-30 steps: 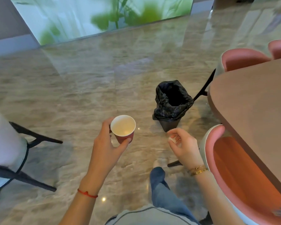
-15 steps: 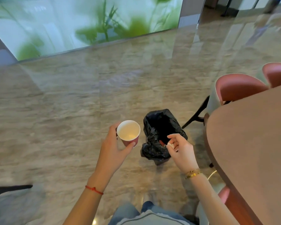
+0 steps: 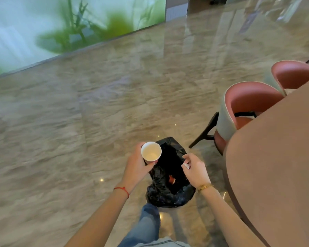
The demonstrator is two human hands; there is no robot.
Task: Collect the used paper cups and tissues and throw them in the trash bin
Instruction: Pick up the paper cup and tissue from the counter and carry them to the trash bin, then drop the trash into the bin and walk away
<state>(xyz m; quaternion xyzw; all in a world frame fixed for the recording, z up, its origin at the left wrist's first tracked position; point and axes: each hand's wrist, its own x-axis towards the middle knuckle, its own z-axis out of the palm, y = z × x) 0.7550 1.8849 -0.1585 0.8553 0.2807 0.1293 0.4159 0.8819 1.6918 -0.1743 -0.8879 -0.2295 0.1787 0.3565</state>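
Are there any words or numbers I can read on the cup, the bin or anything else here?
No readable words or numbers anywhere.
Paper cup in the left hand: plain white inside, red outside, no print showing.
Trash bin: plain black bag, no label.
Small white piece in the right hand: too small and blurred to tell.
Table and pink chairs: no writing.

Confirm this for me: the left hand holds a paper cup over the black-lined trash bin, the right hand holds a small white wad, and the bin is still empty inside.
Not quite. The head view shows the trash bin is not empty: a red cup already lies inside its black liner. The rest stands: the left hand holds the paper cup over the bin, and the right hand pinches a small white wad.
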